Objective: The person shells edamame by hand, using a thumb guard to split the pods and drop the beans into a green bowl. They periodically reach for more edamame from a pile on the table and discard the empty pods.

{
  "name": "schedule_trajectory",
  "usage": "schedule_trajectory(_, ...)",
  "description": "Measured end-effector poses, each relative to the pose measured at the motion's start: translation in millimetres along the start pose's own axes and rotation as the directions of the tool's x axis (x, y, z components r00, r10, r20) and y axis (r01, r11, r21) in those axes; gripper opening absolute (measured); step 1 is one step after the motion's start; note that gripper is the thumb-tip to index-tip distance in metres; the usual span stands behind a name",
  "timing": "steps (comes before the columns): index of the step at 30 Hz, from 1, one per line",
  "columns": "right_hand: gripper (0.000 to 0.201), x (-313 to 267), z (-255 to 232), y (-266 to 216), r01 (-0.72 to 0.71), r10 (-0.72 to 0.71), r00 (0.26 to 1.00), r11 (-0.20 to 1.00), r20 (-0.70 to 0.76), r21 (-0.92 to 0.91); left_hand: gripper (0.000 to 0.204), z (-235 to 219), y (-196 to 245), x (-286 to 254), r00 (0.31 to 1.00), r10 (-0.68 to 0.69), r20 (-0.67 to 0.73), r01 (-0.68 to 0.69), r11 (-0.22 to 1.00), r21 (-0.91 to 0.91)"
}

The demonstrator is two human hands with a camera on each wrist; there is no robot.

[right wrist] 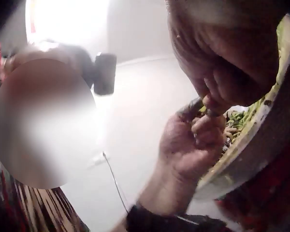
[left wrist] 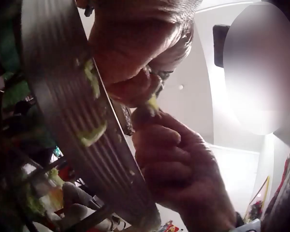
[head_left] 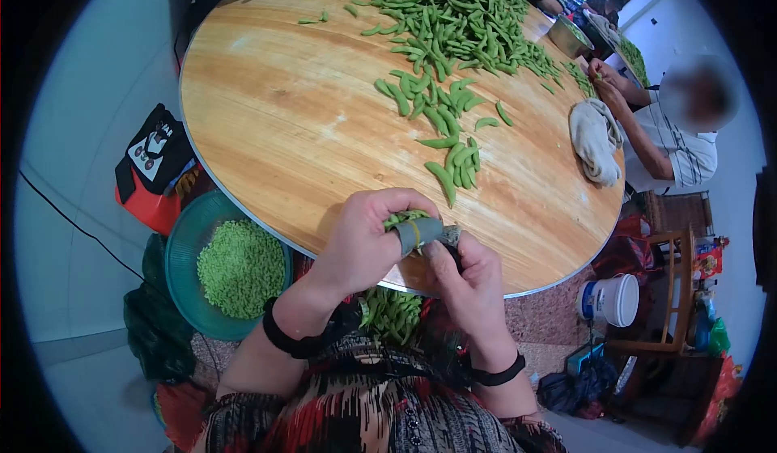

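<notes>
In the head view my left hand, over the near edge of the round wooden table, holds green soybean pods in its curled fingers. A grey-green finger cover with a yellow band sits on this hand. My right hand meets it from the right, thumb and fingers pinched together at the same spot. The left wrist view has a yellow-green pod between the two hands' fingertips, partly hidden by them. Loose pods lie beyond my hands, trailing from a big heap of pods.
A green basin of shelled beans stands low at left, beside a red-and-black bag. More pods lie below the table edge. At right are a cloth, a seated person, a metal pot and a white bucket.
</notes>
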State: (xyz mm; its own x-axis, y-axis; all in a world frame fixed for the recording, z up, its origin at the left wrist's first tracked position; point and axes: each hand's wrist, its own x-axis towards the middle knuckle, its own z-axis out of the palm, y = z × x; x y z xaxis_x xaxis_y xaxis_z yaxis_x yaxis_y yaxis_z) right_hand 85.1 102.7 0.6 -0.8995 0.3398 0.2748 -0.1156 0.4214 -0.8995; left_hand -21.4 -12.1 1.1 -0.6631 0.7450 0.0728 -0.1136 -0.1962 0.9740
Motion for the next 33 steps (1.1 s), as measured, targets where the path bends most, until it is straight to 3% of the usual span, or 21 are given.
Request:
schedule_trajectory(2,0.012,2,-9,-16,-0.576,0.511,0.817,0.712,0.265,0.402,0.023,-7,5,-1,0.985,-0.108,0.137,0.130,0.977,-0.171)
schedule_trajectory(3,0.012,2,-14,-17,-0.577,0.511,0.817,0.713,0.269,0.398,0.023,-12,8,-2,0.986,-0.106,0.131,0.128,0.976,-0.173)
schedule_trajectory(5,0.013,2,-22,-19,-0.691,0.438,0.722,0.425,0.536,0.584,0.025,-22,12,-6,0.932,-0.143,0.334,0.282,0.864,-0.417)
schedule_trajectory(8,0.016,2,-18,-22,-0.672,0.475,0.740,0.563,0.477,0.481,0.028,-26,11,-13,0.960,-0.147,0.238,0.203,0.951,-0.233)
schedule_trajectory(9,0.016,2,-24,-21,-0.672,0.473,0.740,0.566,0.479,0.479,0.028,-30,13,-18,0.996,-0.071,0.062,0.072,0.997,-0.026)
schedule_trajectory(11,0.020,5,-42,-16,-0.388,0.096,0.685,0.887,0.722,0.250,0.026,-52,17,-36,0.969,0.128,-0.212,-0.071,0.963,0.259)
schedule_trajectory(12,0.020,10,-42,-16,-0.385,0.092,0.685,0.888,0.723,0.252,0.025,-67,18,-47,0.924,0.212,-0.317,-0.106,0.941,0.321)
schedule_trajectory(13,0.020,18,-42,-15,-0.171,0.204,0.826,0.979,0.525,-0.111,0.024,-78,16,-56,0.834,0.275,-0.478,-0.185,0.956,0.227)
schedule_trajectory(14,0.021,24,-40,-14,-0.032,0.200,0.937,0.867,0.288,-0.497,0.023,-90,13,-66,0.715,0.298,-0.633,-0.268,0.952,0.146)
schedule_trajectory(16,0.019,42,-29,2,-0.002,-0.026,0.999,0.647,-0.024,-0.763,0.024,-123,-7,-90,0.614,0.337,-0.714,-0.292,0.937,0.191)
schedule_trajectory(17,0.019,47,-22,6,0.008,-0.014,1.000,0.670,-0.002,-0.742,0.028,-146,-23,-105,0.595,0.311,-0.741,-0.020,0.927,0.373)
schedule_trajectory(18,0.019,51,-18,9,-0.006,0.001,1.000,0.594,-0.007,-0.805,0.033,-165,-31,-117,0.756,0.223,-0.616,0.188,0.826,0.531)
schedule_trajectory(20,0.020,52,-11,12,-0.009,0.016,1.000,0.521,-0.001,-0.854,0.042,-187,-59,-145,0.879,0.104,-0.466,0.458,0.088,0.884)
schedule_trajectory(21,0.019,50,-10,12,-0.001,0.009,1.000,0.555,0.005,-0.832,0.042,-188,-57,-149,0.873,0.099,-0.477,0.471,0.079,0.879)
schedule_trajectory(23,0.019,47,-11,9,0.006,0.003,1.000,0.591,0.009,-0.807,0.035,-183,-52,-148,0.771,0.466,-0.435,0.569,-0.194,0.800)
schedule_trajectory(24,0.018,45,-14,6,0.002,-0.005,1.000,0.655,-0.001,-0.756,0.035,-171,-40,-143,0.770,0.465,-0.437,0.571,-0.197,0.797)
schedule_trajectory(26,0.018,39,-16,-2,-0.001,-0.010,1.000,0.717,-0.012,-0.698,0.031,-126,0,-122,0.713,0.449,-0.538,0.359,0.426,0.830)
schedule_trajectory(28,0.018,32,-15,-14,-0.119,0.143,0.990,0.881,0.018,-0.458,0.033,-70,14,-97,0.822,0.547,-0.156,-0.081,0.385,0.920)
schedule_trajectory(29,0.018,28,-15,-22,-0.183,0.216,0.974,0.925,0.063,-0.334,0.037,-52,2,-81,0.800,0.599,0.028,-0.247,0.287,0.926)
schedule_trajectory(30,0.017,23,-18,-21,-0.238,0.275,0.953,0.938,0.124,-0.253,0.037,-30,12,-70,0.864,0.471,0.178,-0.313,0.225,0.922)
schedule_trajectory(33,0.016,11,-30,-32,-0.281,0.321,0.916,0.941,0.242,-0.188,0.042,7,7,-42,0.800,0.559,0.219,-0.414,0.249,0.876)
